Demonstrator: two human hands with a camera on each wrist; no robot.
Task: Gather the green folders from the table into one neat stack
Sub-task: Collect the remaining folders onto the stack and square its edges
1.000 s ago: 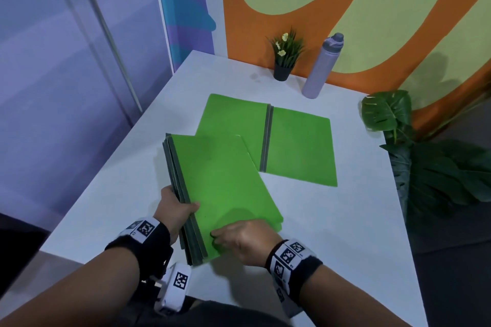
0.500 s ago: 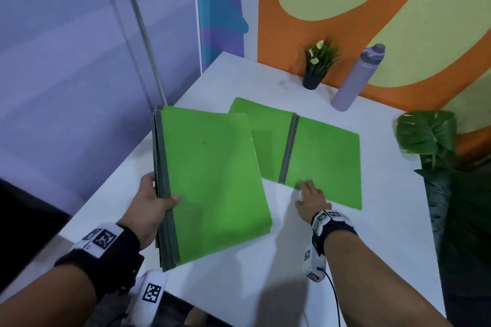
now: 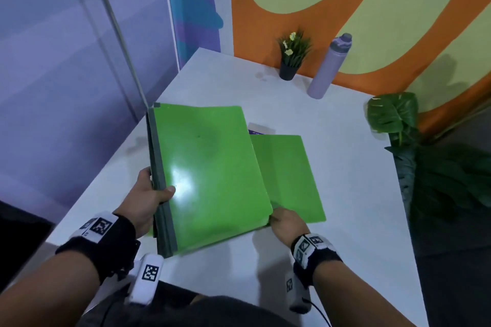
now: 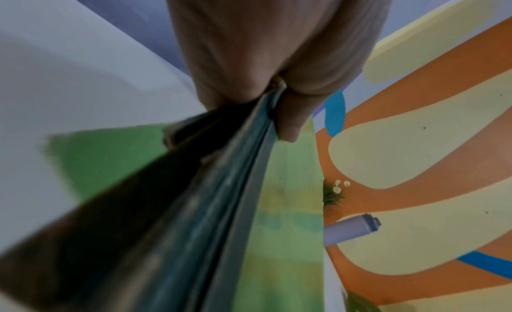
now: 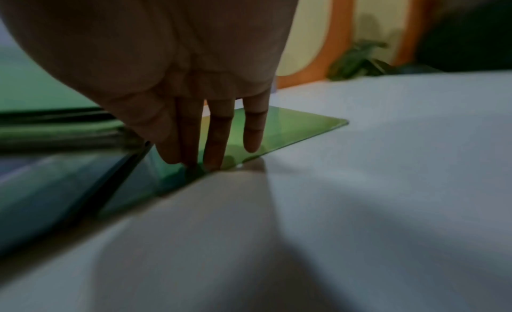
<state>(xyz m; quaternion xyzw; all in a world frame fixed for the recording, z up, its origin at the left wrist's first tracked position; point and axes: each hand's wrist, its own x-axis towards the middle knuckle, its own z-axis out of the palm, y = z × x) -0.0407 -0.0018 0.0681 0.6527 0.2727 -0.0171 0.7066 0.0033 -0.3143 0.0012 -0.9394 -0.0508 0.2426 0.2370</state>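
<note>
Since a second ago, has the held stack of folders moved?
Yes: the stack, gripped by the left hand, has risen off the table, toward its left edge.

No readable text anywhere; wristbands (image 3: 99,225) carry only square coded markers

The left hand (image 3: 144,200) gripped a stack of green folders (image 3: 210,178) by its grey spine, above the white table (image 3: 358,194). The right hand (image 3: 285,220) touched another folder (image 3: 289,178) lying flat beside the stack.
</note>
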